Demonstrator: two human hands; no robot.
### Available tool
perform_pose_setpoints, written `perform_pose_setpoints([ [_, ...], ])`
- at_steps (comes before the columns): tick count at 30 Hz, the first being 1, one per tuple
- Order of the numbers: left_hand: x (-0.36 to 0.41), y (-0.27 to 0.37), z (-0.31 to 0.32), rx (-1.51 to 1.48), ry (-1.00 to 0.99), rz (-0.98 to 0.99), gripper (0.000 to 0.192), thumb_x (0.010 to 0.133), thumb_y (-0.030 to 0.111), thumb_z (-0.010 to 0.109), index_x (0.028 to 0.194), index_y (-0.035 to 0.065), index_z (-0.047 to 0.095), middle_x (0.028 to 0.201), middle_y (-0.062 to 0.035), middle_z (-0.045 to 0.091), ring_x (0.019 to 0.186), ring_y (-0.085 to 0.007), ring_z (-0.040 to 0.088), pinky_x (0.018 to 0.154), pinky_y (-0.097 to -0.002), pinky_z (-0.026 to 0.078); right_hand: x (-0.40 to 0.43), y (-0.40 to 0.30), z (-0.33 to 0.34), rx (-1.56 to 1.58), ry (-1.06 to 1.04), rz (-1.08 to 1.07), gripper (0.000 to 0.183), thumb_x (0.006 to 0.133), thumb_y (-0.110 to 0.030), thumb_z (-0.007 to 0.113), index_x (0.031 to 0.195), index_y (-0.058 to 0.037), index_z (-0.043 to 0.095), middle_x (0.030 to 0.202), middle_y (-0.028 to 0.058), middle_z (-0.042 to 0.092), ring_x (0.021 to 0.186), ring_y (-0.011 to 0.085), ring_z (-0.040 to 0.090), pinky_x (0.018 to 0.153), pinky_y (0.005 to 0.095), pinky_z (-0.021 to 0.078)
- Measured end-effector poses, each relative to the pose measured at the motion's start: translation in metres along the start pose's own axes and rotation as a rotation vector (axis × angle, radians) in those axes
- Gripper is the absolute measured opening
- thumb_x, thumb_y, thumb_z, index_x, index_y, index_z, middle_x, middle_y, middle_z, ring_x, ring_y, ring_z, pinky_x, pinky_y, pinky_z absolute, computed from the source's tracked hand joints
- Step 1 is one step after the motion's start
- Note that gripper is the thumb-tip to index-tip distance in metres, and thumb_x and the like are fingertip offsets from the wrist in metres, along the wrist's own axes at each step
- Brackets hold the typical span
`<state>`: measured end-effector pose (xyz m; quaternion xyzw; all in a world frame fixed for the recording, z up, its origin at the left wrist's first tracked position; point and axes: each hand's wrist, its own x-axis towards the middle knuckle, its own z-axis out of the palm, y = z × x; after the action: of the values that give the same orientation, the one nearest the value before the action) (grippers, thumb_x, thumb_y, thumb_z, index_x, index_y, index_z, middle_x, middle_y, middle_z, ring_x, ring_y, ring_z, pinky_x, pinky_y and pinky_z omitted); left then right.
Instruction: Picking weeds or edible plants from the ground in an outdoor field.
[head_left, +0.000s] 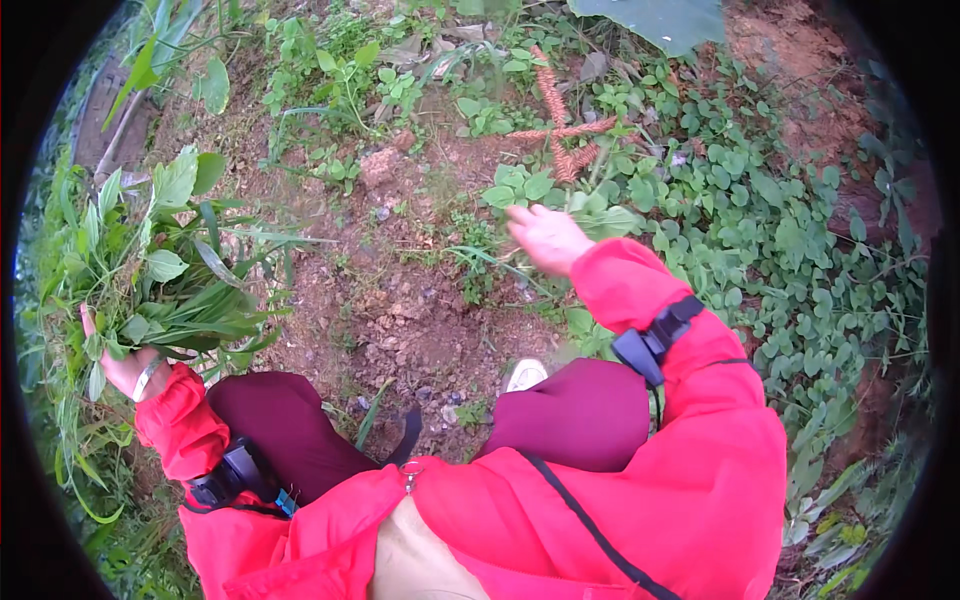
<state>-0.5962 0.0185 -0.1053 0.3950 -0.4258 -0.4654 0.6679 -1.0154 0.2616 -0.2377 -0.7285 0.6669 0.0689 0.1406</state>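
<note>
My left hand is wrapped around a large bunch of pulled green weeds, broad leaves mixed with grass blades. The leaves cover most of its fingers. Out in front, my right hand is low over the ground among small leafy plants. Its fingertips point left and its palm side is hidden, so whether it grips a stem cannot be told. Just beyond it lies a brown, dried conifer twig with side branches.
Reddish bare soil with small stones lies between my knees. Dense ground-cover plants spread along the right. A large leaf hangs in at the top. At upper left are a woody stem and tall grass. A white shoe shows by my right knee.
</note>
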Motion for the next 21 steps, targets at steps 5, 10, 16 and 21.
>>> perform_pose_setpoints([
  [5,-0.034,0.008,0.048,0.069,-0.035,-0.002,0.036,0.078,0.015,0.039,0.113,0.0041,0.035,0.108,-0.0112,0.042,0.092,-0.0221,0.045,0.078,-0.0333,0.038,0.039,0.019,0.079,-0.467,0.19,-0.007,0.033,0.07,-0.016,0.039,0.093,0.0056,0.047,0.105,0.0188,0.041,0.094,0.0313,0.039,0.079,0.0496,0.0301],
  [10,-0.063,0.014,0.095,0.213,-0.011,0.029,0.037,0.078,0.015,0.038,0.114,0.0048,0.034,0.109,-0.0112,0.041,0.093,-0.023,0.045,0.079,-0.0338,0.037,0.041,0.024,0.098,-0.502,0.089,0.171,0.03,0.071,-0.016,0.037,0.091,0.0025,0.05,0.091,0.0167,0.047,0.091,0.0306,0.039,0.08,0.0553,0.0228],
  [16,-0.053,-0.019,0.101,0.06,-0.014,-0.128,0.033,0.078,0.016,0.039,0.11,0.0061,0.039,0.107,-0.0099,0.044,0.092,-0.023,0.045,0.078,-0.035,0.037,0.032,0.027,0.097,-0.362,0.05,0.123,0.023,0.069,-0.016,0.04,0.078,-0.0002,0.055,0.076,0.0117,0.049,0.08,0.0248,0.042,0.075,0.0464,0.0279],
  [21,-0.043,-0.045,0.102,-0.059,0.007,-0.273,0.029,0.077,0.017,0.043,0.103,0.0052,0.046,0.101,-0.0096,0.048,0.088,-0.0223,0.048,0.076,-0.0342,0.039,0.023,0.023,0.095,-0.118,0.077,0.197,0.012,0.066,-0.014,0.042,0.064,-0.0051,0.05,0.061,0.007,0.049,0.06,0.0202,0.046,0.058,0.0348,0.0295],
])
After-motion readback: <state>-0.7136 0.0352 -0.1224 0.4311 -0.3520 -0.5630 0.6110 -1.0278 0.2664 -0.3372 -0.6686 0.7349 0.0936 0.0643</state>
